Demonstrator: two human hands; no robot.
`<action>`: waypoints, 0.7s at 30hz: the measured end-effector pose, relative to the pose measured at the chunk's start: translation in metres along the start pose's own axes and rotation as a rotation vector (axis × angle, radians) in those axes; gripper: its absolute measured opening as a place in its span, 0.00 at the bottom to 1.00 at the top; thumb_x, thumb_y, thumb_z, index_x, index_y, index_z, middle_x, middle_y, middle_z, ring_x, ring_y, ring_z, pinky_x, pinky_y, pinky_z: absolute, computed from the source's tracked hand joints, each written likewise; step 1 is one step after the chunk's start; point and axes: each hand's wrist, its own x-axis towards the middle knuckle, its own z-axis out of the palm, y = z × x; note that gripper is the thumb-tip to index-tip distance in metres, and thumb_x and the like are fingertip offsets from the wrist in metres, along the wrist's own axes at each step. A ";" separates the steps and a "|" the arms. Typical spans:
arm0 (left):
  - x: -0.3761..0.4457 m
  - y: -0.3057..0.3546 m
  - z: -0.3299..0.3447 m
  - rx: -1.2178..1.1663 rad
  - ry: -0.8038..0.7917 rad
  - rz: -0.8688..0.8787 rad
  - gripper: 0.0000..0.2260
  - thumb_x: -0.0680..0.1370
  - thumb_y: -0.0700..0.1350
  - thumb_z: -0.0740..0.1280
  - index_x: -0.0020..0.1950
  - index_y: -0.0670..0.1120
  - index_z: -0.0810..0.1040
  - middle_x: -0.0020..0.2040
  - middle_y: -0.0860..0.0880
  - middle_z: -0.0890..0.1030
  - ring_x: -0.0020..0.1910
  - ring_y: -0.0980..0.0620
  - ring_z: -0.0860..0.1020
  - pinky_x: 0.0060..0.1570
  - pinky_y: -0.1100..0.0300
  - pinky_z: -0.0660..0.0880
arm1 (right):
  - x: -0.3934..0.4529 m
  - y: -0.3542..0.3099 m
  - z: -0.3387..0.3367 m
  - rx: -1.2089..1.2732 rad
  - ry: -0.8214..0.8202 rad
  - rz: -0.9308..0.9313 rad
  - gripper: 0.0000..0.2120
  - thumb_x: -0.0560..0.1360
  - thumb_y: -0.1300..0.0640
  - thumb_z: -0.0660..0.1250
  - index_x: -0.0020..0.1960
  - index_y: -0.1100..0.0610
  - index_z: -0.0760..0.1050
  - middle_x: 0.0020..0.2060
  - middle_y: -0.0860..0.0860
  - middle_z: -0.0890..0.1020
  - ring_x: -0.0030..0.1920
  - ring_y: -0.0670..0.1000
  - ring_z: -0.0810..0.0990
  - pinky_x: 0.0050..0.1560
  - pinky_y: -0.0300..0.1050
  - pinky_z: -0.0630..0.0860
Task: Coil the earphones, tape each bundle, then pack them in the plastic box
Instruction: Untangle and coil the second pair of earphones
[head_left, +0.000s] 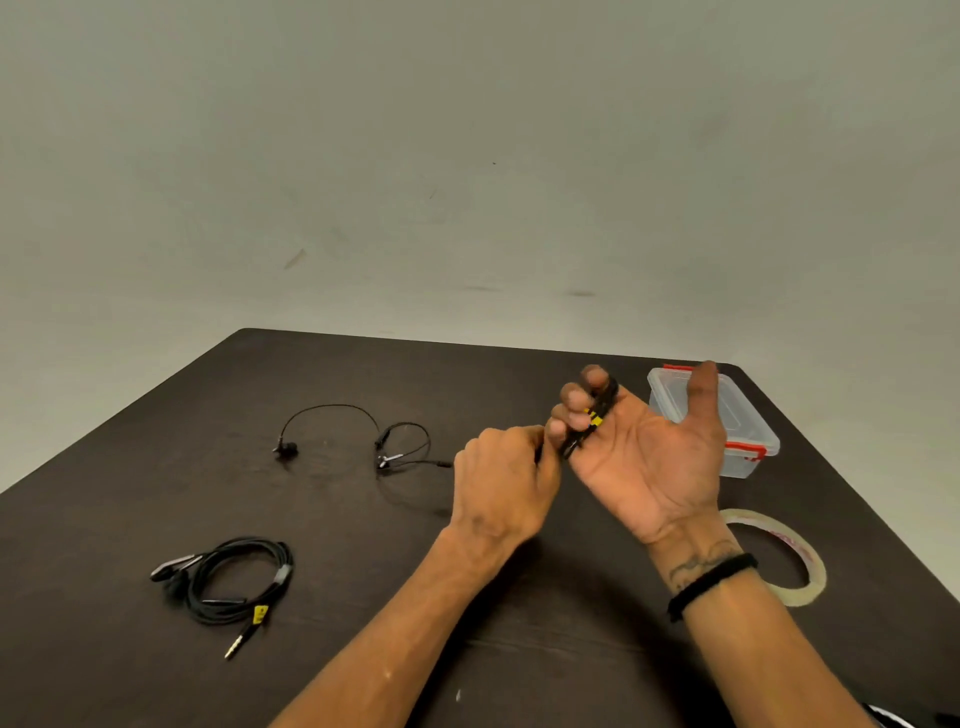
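Head camera, looking down at a dark table (363, 519). The right hand (644, 457), palm up with the thumb spread, has a black earphone cable (592, 418) with a yellow tag looped round its curled fingers. The left hand (501, 478) pinches that cable's free length, whose earbud end (285, 448) lies on the table. A taped earphone bundle (234, 582) lies near left; the clear plastic box (737, 415), lid apparently closed, and a tape roll (779, 556) sit right. The cable looks light, limp and springy: best gripped across all loops, not by the earbuds.
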 end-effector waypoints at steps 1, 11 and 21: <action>-0.001 0.002 0.002 0.037 0.003 0.018 0.20 0.83 0.54 0.58 0.32 0.50 0.66 0.27 0.50 0.73 0.28 0.41 0.75 0.31 0.54 0.65 | 0.000 -0.002 -0.003 -0.009 0.053 -0.056 0.45 0.73 0.20 0.59 0.57 0.63 0.78 0.50 0.61 0.80 0.48 0.58 0.79 0.57 0.56 0.79; 0.000 0.007 -0.007 0.187 0.125 0.282 0.23 0.85 0.56 0.59 0.31 0.50 0.65 0.25 0.53 0.72 0.22 0.48 0.70 0.26 0.59 0.60 | 0.004 0.001 -0.007 -0.161 0.214 -0.159 0.48 0.73 0.19 0.57 0.63 0.64 0.78 0.66 0.70 0.79 0.68 0.69 0.79 0.75 0.66 0.70; 0.008 0.001 -0.021 0.018 0.245 0.240 0.21 0.86 0.54 0.60 0.34 0.51 0.75 0.24 0.54 0.73 0.22 0.52 0.70 0.24 0.58 0.64 | 0.004 0.022 0.003 -0.805 0.217 0.037 0.52 0.78 0.24 0.42 0.61 0.73 0.75 0.55 0.71 0.81 0.58 0.59 0.82 0.65 0.53 0.81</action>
